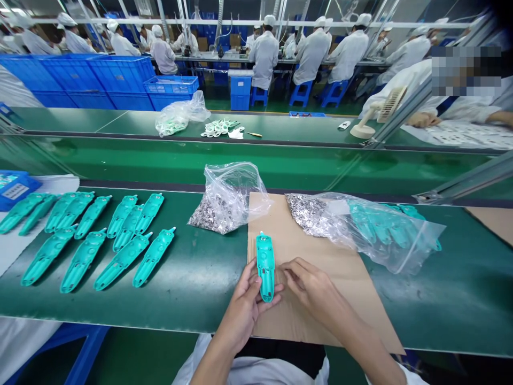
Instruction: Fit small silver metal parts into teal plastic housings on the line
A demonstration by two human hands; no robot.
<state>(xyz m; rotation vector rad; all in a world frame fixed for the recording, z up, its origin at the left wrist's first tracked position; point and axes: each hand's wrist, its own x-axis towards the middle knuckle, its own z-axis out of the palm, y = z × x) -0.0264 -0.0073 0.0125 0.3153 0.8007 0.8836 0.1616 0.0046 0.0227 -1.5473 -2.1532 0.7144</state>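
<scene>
A teal plastic housing, long and narrow with a small tip at its far end, is held upright-facing in my left hand, whose fingers wrap beneath and beside it. Just to its right, my right hand has thumb and fingertips pinched together; whatever is between them is too small to make out. Both hands are above a brown cardboard sheet. Beyond them lie a clear bag of small metal parts and, to the right, another bag of metal parts beside several teal housings partly covered by plastic.
Several more teal housings lie in rows on the green bench at left, near a blue bin. Behind the green conveyor are a bag of pale parts and a small fan. A metal post slants at right; co-workers sit beyond.
</scene>
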